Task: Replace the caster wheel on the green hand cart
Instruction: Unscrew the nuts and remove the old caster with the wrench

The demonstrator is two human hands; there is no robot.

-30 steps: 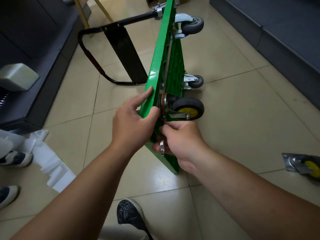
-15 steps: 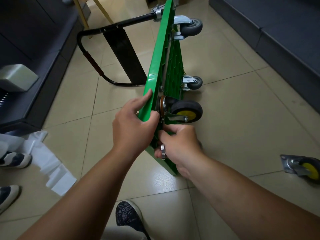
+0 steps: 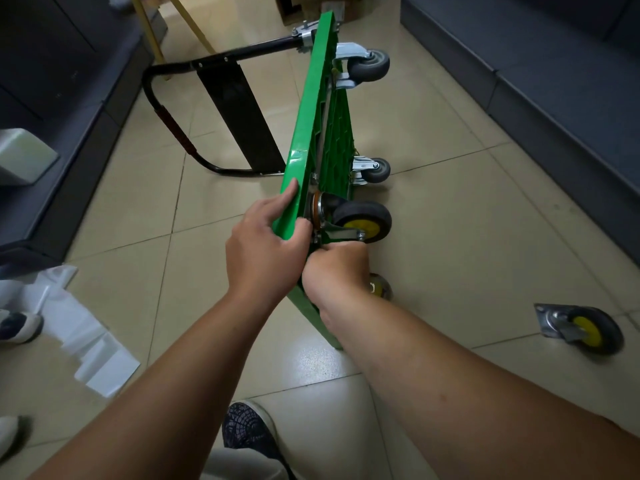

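The green hand cart (image 3: 318, 109) stands on its long edge on the tiled floor, underside facing right. My left hand (image 3: 263, 251) grips the deck's upper edge, thumb on the underside and forefinger along the top face. My right hand (image 3: 336, 271) is curled just under the mounting plate of a black caster with a yellow hub (image 3: 363, 220); whatever its fingers pinch is hidden. Part of another yellow-hub wheel (image 3: 379, 287) shows behind that hand. A loose yellow-hub caster (image 3: 585, 329) lies on the floor at the right.
Two grey casters (image 3: 369, 65) (image 3: 375, 169) sit on the cart's far end, and its black handle (image 3: 166, 126) lies folded out to the left. White paper (image 3: 79, 327) and someone's shoes (image 3: 17, 325) are at the left. Dark furniture (image 3: 554, 81) lines both sides.
My right hand has crept up against the caster's mounting plate. The metal tool end that stuck out below its fist no longer shows. My left hand keeps its grip.
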